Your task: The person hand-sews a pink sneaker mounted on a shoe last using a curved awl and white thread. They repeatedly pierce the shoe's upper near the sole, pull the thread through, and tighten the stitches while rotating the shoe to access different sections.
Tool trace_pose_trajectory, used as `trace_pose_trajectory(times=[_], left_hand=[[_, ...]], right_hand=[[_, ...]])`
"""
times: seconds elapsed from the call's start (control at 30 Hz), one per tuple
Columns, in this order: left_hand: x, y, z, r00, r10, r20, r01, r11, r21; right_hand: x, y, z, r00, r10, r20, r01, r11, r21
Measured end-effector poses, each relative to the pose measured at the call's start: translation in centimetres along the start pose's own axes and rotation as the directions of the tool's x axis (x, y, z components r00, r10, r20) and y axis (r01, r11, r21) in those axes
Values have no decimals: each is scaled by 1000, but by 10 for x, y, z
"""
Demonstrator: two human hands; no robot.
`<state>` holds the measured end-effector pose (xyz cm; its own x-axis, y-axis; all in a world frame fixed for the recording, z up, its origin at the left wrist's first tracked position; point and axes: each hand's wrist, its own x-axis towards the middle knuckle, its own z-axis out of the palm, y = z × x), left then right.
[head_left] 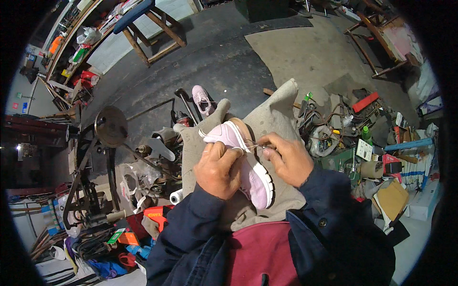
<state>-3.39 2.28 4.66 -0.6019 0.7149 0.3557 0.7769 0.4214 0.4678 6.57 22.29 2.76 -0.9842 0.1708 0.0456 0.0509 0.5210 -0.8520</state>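
The pink sneaker [255, 183] lies between our hands, on the grey cloth [281, 112] across our lap. Its long axis slants from far left to near right, the near end pointing back toward us. Our left hand [218, 169] is the nearer, resting over the upper from the left, fingers curled closed on it, though their tips are partly hidden. Our right hand [288, 159] sits just off the opposite, sole side, thumb and forefinger pinched together on a thin pale thread [248, 147] that crosses the white sole edge between the hands; whether it also grips a small tool, we cannot tell. The sneaker is pale pink, its white sole thick and curved, with dark notches in the tread near our end.
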Motion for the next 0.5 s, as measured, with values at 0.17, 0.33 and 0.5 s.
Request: trace_pose_trajectory(times=[0.17, 0.33, 0.5], left_hand=[[2, -2, 5, 995, -84, -56, 82, 996, -38], [5, -6, 12, 987, -134, -94, 126, 989, -82], [5, -6, 11, 985, -146, -90, 140, 988, -72]], right_hand=[[6, 2, -10, 991, -46, 128, 65, 986, -154], [-5, 16, -8, 997, -13, -74, 42, 912, 409], [-1, 81, -85, 644, 588, -489, 436, 244, 866]])
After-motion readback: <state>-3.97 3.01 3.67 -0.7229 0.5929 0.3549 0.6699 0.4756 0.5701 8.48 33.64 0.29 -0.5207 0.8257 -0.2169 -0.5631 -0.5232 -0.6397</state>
